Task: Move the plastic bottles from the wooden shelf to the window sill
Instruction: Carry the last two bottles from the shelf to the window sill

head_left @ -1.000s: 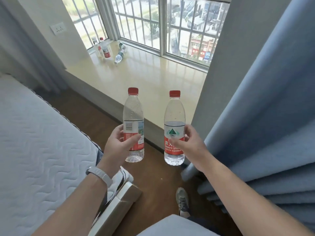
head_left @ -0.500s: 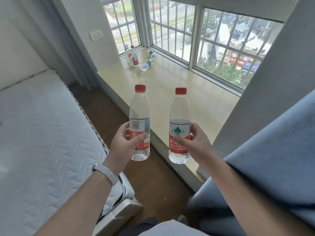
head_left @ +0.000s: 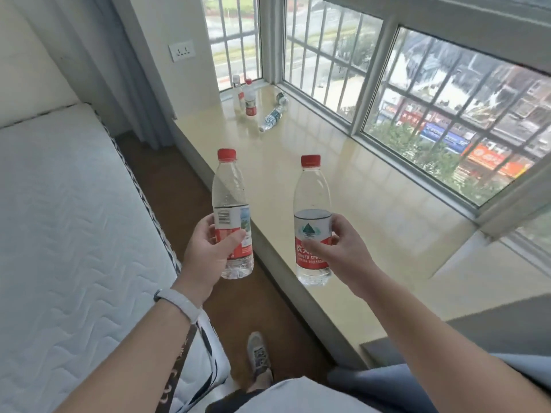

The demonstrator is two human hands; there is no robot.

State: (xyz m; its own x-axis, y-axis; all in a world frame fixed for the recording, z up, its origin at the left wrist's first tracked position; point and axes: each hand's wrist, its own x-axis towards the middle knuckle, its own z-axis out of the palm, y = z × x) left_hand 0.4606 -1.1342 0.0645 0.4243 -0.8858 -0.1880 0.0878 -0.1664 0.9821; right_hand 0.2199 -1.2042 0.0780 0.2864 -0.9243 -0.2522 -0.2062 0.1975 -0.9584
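The left hand (head_left: 208,251) is wrapped around the red-labelled lower half of a clear plastic bottle with a red cap (head_left: 231,213), held roughly upright with a slight lean, its barcode panel facing the camera. This bottle hangs over the brown wooden floor (head_left: 176,186), just short of the near edge of the window sill (head_left: 372,210). A pale wristband (head_left: 182,301) sits on the left wrist.

The right hand (head_left: 343,251) grips a second red-capped bottle (head_left: 312,219) around its red and white label, thumb in front and fingers behind. This one stands upright in the air above the sill's near edge, its base not touching the cream surface.

At the far end of the sill, close to the barred window (head_left: 328,55), stand two more red-labelled bottles (head_left: 250,98), one partly hidden behind the other. Just beside them on the sill lies a bottle with a blue-green label (head_left: 272,117), on its side. Another bottle (head_left: 281,98) lies nearer the window frame, though it is too small to make out clearly.

Away from the sill, across the strip of floor, is a white quilted mattress (head_left: 65,219). A grey shoe (head_left: 258,356) rests on the floor below the hands.
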